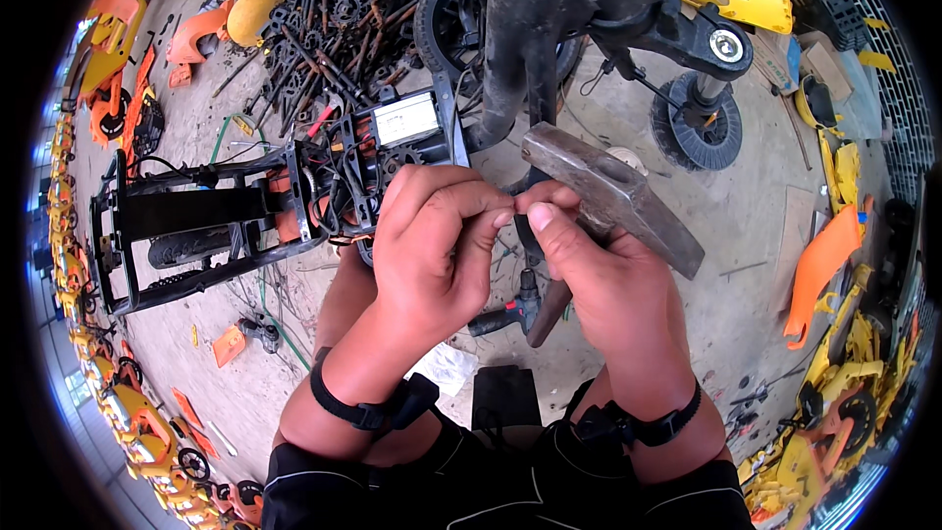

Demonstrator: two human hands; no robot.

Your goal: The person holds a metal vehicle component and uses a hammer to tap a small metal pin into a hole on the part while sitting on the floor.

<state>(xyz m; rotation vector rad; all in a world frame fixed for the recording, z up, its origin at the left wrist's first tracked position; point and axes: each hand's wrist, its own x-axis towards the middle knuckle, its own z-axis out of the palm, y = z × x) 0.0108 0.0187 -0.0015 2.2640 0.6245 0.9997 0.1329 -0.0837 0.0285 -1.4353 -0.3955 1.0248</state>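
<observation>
My left hand is closed, its thumb and fingertips pinched at the tips of my right hand's fingers; what they hold is too small to make out. My right hand is wrapped on a large steel hammer, its scuffed head tilted across the upper side of the hand and its handle angled down between my wrists. Behind both hands is a black vertical part of a vehicle. A cordless drill lies on the floor just below them.
A black vehicle frame with wiring and a silver box extends left. Rusty metal parts are piled behind it. A small wheel on a black arm stands upper right. Yellow and orange plastic panels line both sides.
</observation>
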